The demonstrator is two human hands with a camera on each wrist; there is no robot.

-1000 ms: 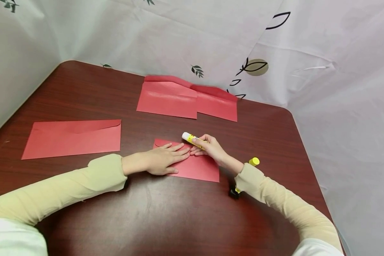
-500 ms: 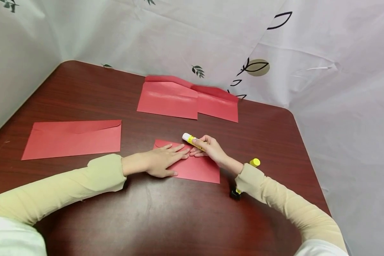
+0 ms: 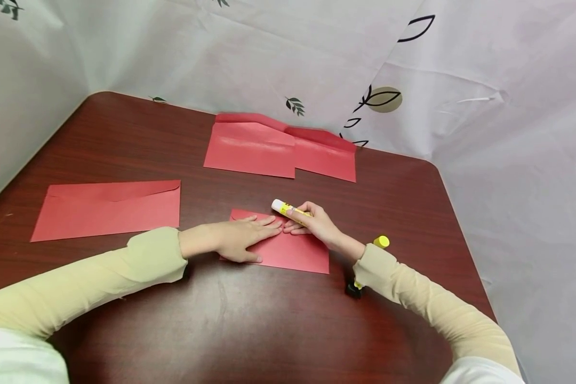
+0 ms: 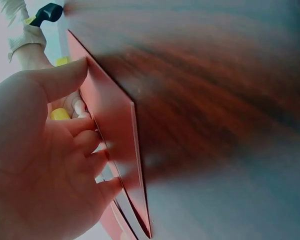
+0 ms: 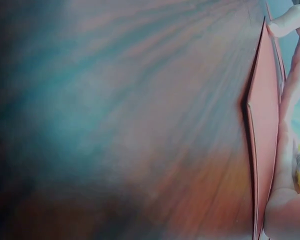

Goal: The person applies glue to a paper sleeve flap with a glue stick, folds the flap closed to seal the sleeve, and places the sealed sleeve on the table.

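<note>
A red envelope point(image 3: 297, 252) lies flap side up near the middle of the table. My left hand point(image 3: 240, 240) rests on its left part, fingers straight and spread, thumb near the front edge. In the left wrist view the left hand point(image 4: 50, 150) touches the envelope point(image 4: 112, 115) with thumb and fingertips. My right hand point(image 3: 319, 225) holds a yellow glue stick with a white end point(image 3: 290, 209), thumb over it, while its other fingertips touch the flap beside the left fingertips. The right wrist view shows the envelope point(image 5: 264, 125) under the right hand point(image 5: 287, 165).
Another red envelope point(image 3: 110, 210) lies at the left. Two red envelopes with raised flaps point(image 3: 249, 152) point(image 3: 324, 157) overlap at the table's back edge. A yellow cap point(image 3: 381, 242) and a black object point(image 3: 353, 290) are beside the right sleeve. Patterned white sheeting borders the table point(image 3: 173, 330).
My left hand has shifted slightly left on the envelope, its thumb moving a little with it. The right hand and the glue stick have hardly moved.
</note>
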